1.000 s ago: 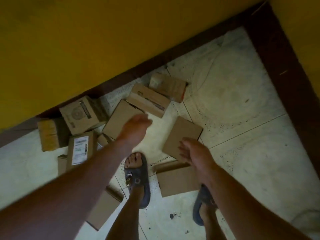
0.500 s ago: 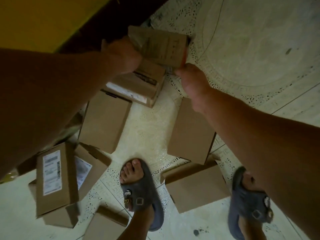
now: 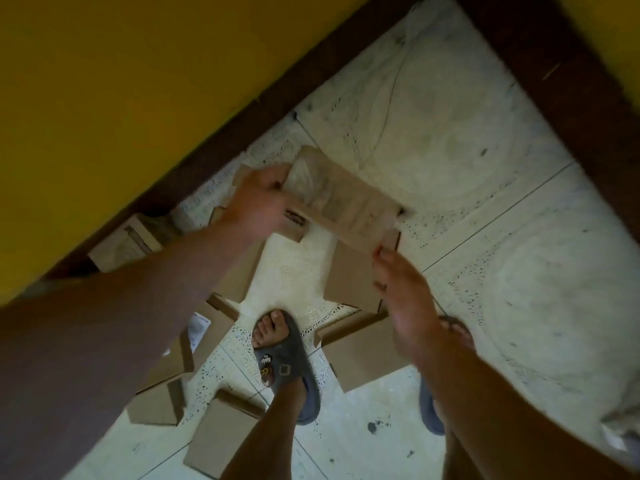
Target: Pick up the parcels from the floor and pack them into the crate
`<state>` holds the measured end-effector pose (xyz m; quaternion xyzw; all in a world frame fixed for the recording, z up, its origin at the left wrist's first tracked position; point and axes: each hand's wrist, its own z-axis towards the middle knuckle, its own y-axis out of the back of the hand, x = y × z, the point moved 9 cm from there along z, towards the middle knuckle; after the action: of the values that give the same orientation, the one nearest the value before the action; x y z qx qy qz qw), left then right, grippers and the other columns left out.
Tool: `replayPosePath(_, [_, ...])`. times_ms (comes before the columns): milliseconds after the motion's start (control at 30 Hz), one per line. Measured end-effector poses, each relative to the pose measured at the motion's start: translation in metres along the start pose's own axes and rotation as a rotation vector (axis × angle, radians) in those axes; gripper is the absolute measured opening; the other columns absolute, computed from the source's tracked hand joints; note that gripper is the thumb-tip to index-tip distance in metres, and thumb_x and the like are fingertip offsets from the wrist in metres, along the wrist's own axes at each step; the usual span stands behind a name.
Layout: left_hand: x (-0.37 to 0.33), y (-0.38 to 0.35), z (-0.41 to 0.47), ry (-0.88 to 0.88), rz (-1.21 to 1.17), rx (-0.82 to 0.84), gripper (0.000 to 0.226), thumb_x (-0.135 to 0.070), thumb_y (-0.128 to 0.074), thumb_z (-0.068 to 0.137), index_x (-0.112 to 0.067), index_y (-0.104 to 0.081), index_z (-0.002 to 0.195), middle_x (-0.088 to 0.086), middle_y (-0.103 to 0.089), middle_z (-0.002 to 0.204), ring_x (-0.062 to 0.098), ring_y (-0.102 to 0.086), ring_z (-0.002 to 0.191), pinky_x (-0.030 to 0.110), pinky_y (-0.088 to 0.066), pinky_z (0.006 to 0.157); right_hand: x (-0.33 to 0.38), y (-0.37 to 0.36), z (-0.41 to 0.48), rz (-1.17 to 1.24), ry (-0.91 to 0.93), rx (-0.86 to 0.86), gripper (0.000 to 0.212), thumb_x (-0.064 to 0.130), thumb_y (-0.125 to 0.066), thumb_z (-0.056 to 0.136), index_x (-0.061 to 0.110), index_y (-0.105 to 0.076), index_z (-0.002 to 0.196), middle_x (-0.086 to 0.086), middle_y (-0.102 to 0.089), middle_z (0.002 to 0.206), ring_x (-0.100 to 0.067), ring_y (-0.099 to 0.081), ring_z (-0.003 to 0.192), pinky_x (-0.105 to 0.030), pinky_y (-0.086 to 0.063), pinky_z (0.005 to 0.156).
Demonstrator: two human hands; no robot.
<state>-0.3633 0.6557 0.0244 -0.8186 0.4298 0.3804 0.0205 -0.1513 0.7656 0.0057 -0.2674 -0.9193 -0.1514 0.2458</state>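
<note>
A brown cardboard parcel [image 3: 341, 202] with a shiny taped face is lifted off the floor between both hands. My left hand [image 3: 258, 202] grips its left end. My right hand [image 3: 403, 289] pinches its lower right corner with the fingertips. Several other cardboard parcels lie on the tiled floor below: one flat one [image 3: 349, 285] under the held parcel, one [image 3: 363, 355] by my right foot, one [image 3: 221, 434] at the bottom, one [image 3: 121, 244] against the wall. The crate is out of view.
A yellow wall [image 3: 138, 81] with a dark brown skirting [image 3: 311, 81] runs along the top left and turns at the right. My feet in grey sandals [image 3: 287, 362] stand among the parcels. Bare tile [image 3: 502, 271] spreads to the right.
Both hands reached down, took hold of the taped parcel at the far end of the pile, and have lifted it. The view has pulled back up from the floor.
</note>
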Motion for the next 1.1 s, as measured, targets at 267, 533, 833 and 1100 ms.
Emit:
replayPosePath(267, [-0.051, 0.0, -0.203, 0.053, -0.185, -0.012, 0.048, -0.013, -0.059, 0.09, -0.033, -0.052, 0.133, -0.011, -0.053, 0.129, 0.009, -0.05, 0.116, 0.023, -0.04, 0.087, 0.025, 0.073, -0.208, 0.064, -0.03, -0.111, 0.02, 0.023, -0.054, 0.096, 0.032, -0.07, 0.089, 0.016, -0.067, 0.081, -0.011, -0.061, 0.083, -0.027, -0.045, 0.074])
replayPosePath(533, [-0.08, 0.023, -0.417, 0.068, -0.347, -0.277, 0.049, -0.017, -0.053, 0.096, -0.033, -0.044, 0.141, -0.008, -0.043, 0.146, 0.006, -0.04, 0.125, 0.026, -0.028, 0.096, 0.107, 0.118, -0.344, -0.273, 0.202, 0.117, 0.022, 0.024, -0.052, 0.097, 0.04, -0.06, 0.111, 0.025, -0.061, 0.103, -0.009, -0.056, 0.112, -0.026, -0.042, 0.095])
replayPosePath(833, [-0.05, 0.05, -0.637, 0.088, -0.632, -0.631, 0.046, -0.017, -0.052, 0.096, -0.023, -0.043, 0.141, -0.007, -0.047, 0.132, 0.007, -0.041, 0.115, 0.026, -0.03, 0.096, 0.133, 0.073, -0.489, -0.545, 0.431, 0.447, 0.022, 0.031, -0.055, 0.094, 0.048, -0.066, 0.103, 0.025, -0.067, 0.105, 0.002, -0.059, 0.103, -0.027, -0.047, 0.086])
replayPosePath(1100, [0.072, 0.08, -0.81, 0.136, -0.775, -0.927, 0.037, -0.014, -0.058, 0.092, -0.022, -0.057, 0.128, -0.004, -0.061, 0.124, 0.015, -0.057, 0.11, 0.036, -0.043, 0.101, 0.057, -0.034, -0.617, -0.759, 0.575, 0.663, 0.023, 0.028, -0.055, 0.095, 0.049, -0.064, 0.09, 0.016, -0.065, 0.109, -0.01, -0.059, 0.103, -0.038, -0.05, 0.095])
